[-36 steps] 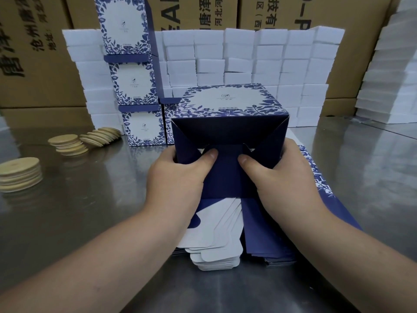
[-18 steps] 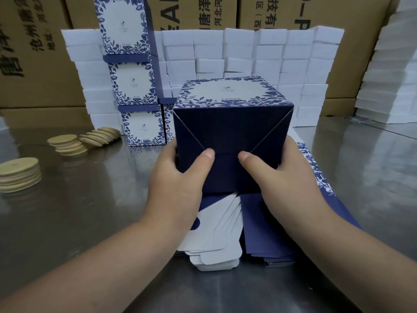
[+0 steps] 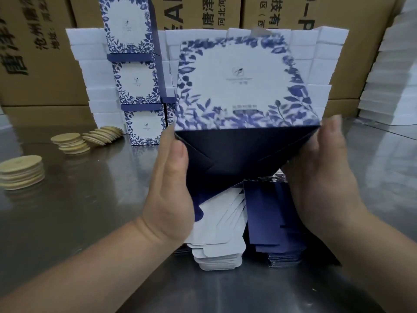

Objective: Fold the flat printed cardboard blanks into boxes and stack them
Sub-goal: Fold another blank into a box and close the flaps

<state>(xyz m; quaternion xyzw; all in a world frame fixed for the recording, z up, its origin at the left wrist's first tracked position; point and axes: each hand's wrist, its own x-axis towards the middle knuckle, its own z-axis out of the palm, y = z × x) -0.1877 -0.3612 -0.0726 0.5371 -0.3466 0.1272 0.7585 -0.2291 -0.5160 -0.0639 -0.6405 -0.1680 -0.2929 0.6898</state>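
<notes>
Box (image 3: 243, 86) tilted, floral face toward camera, navy base down

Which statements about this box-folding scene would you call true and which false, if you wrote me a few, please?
1. The left hand and right hand hold the box above the table. True.
2. The box's navy bottom flaps hang open. False: they are folded shut.
3. Flat blanks lie stacked beneath the box. True.
4. The wooden discs sit right of the box. False: they lie to its left.
</notes>
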